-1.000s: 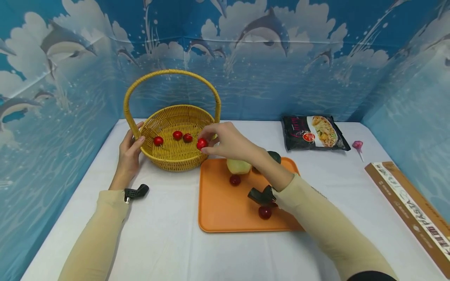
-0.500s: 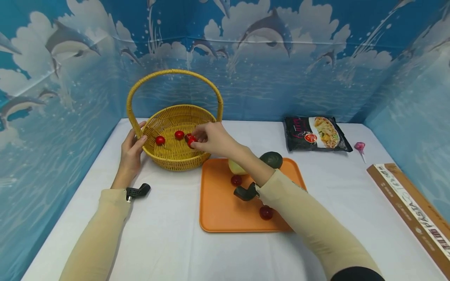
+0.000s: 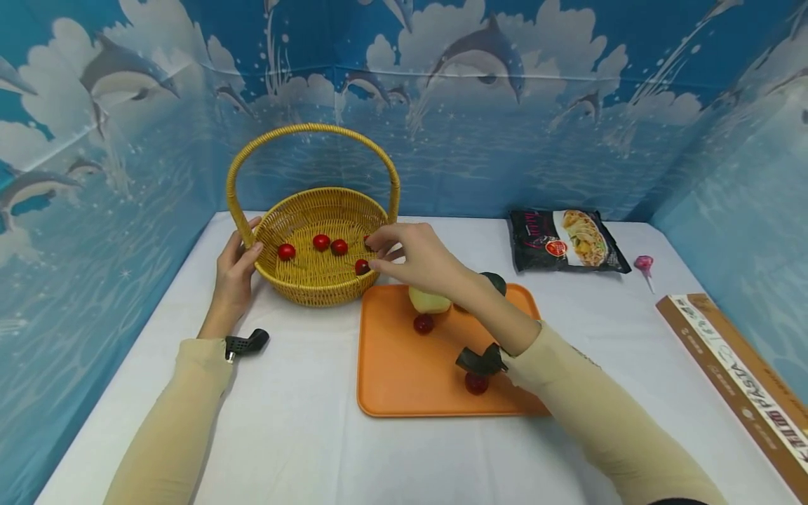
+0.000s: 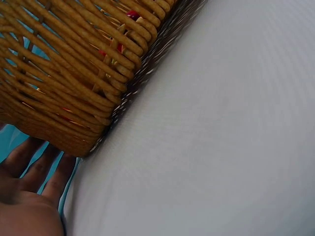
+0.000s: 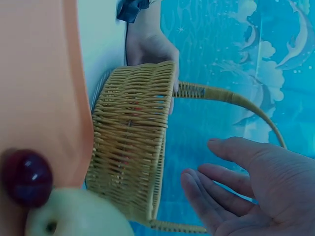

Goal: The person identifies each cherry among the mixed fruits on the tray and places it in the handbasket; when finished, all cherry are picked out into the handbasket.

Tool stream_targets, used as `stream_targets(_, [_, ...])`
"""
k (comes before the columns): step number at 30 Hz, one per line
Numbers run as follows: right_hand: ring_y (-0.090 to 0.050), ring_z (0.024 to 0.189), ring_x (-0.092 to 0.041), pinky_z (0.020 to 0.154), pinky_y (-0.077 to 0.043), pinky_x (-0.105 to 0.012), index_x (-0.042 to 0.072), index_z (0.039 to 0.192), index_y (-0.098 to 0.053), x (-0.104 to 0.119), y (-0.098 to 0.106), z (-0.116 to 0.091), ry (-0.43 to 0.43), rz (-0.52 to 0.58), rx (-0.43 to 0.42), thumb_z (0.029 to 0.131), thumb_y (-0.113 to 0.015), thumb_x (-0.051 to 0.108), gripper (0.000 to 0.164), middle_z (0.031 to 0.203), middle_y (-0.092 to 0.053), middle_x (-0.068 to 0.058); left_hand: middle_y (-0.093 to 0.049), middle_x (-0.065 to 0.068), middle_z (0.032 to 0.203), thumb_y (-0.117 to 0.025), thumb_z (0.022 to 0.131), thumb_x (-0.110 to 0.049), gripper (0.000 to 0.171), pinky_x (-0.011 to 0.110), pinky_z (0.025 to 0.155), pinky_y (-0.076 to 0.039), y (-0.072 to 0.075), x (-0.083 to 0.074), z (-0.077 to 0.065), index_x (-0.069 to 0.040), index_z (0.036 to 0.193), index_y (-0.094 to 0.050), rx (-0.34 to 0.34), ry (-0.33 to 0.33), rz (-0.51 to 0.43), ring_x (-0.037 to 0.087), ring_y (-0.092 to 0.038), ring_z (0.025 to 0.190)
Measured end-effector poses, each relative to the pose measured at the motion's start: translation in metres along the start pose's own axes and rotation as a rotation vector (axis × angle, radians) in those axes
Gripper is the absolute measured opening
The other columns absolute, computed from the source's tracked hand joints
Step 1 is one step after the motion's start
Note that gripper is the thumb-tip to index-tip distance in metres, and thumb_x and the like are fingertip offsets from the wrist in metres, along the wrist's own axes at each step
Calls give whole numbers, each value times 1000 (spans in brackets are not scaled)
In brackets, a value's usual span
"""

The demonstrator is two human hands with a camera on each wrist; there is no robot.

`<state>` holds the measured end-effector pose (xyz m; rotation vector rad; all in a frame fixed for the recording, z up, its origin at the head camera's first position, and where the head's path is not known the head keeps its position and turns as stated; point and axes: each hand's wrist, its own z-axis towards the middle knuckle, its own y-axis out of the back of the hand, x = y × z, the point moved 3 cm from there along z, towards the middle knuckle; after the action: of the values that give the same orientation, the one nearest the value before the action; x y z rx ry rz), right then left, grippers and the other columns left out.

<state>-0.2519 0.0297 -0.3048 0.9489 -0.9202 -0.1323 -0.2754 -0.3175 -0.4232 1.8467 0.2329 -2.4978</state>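
My left hand (image 3: 233, 277) grips the yellow wicker basket (image 3: 309, 296) at its left rim, where the handle joins, with the thumb on the near side. Several small, red, cherry-like fruits (image 3: 287, 252) lie inside the basket. At the right rim, my right hand (image 3: 419, 256) hovers with its fingers loosely bent. Seen from the right wrist, the thumb (image 5: 235, 149) stands apart from the fingers with nothing between them. One red fruit (image 3: 362, 267) lies inside the rim close to the right fingertips, and another is partly hidden behind them.
Under my right forearm, an orange tray (image 3: 391, 379) holds a pale yellow fruit (image 3: 429, 301), a dark green fruit (image 3: 494, 282) and dark red fruits (image 3: 423, 323). Farther right are a black food packet (image 3: 568, 240), a lollipop (image 3: 644, 263) and a long pasta box (image 3: 738, 379).
My right hand has carried a red fruit leftward into the basket and let it go, then drawn back to the right rim. My left hand has kept its grip on the basket.
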Motion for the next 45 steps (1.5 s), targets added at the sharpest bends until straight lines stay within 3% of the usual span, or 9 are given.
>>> stream_targets(10, [-73, 104, -20, 91, -61, -38, 9, 127, -73, -9, 8, -55, -34, -13, -5, 98, -75, 16, 29, 118, -75, -5, -47, 12, 159, -57, 105, -19, 53, 28, 109, -42, -1, 2, -1, -17, 158, -50, -4, -3, -17, 22, -48, 141])
stream_targets(17, [-73, 99, -14, 88, -62, -37, 12, 123, -75, -18, 2, -85, -44, -13, -4, 97, -77, 17, 27, 114, -76, -4, -46, 12, 160, -57, 105, -20, 53, 27, 107, -43, -1, 0, 0, -18, 158, -50, -7, -8, 9, 24, -48, 142])
stream_targets(21, [-73, 98, -12, 89, -61, -35, 13, 125, -74, -25, -6, -98, -42, -15, -1, 96, -80, 18, 30, 112, -77, -3, -45, 12, 160, -57, 106, -19, 53, 35, 114, -39, -2, 0, 1, -17, 158, -50, -2, -4, 0, 24, -47, 143])
stream_targets(25, [-72, 98, -14, 91, -60, -35, 12, 124, -75, -28, -12, -104, -9, -49, -4, 93, -82, 16, 32, 110, -78, -3, -45, 12, 161, -56, 106, -19, 53, 41, 118, -35, -4, 0, 1, -18, 158, -49, 4, 2, -6, 24, -46, 144])
stream_targets(30, [-70, 100, -15, 95, -58, -38, 11, 122, -77, -20, -16, -105, 54, -175, 24, 94, -82, 17, 29, 113, -77, -1, -46, 11, 160, -56, 106, -18, 53, 34, 114, -38, -2, 0, -1, -18, 158, -50, -6, 6, -16, 22, -47, 144])
stream_targets(36, [-70, 113, -16, 101, -57, -40, 11, 122, -77, -19, -20, -108, 77, -288, 89, 94, -81, 21, 30, 119, -76, -2, -45, 11, 161, -57, 106, -20, 54, 35, 114, -38, -1, 0, 0, -18, 159, -49, -4, 4, -15, 23, -46, 144])
stream_targets(45, [-68, 113, -16, 101, -56, -39, 12, 120, -76, -18, -22, -111, 90, -321, 137, 94, -81, 19, 27, 117, -74, -1, -46, 11, 160, -56, 105, -17, 53, 33, 113, -39, -1, 0, 0, -17, 158, -50, -12, 3, -24, 21, -48, 143])
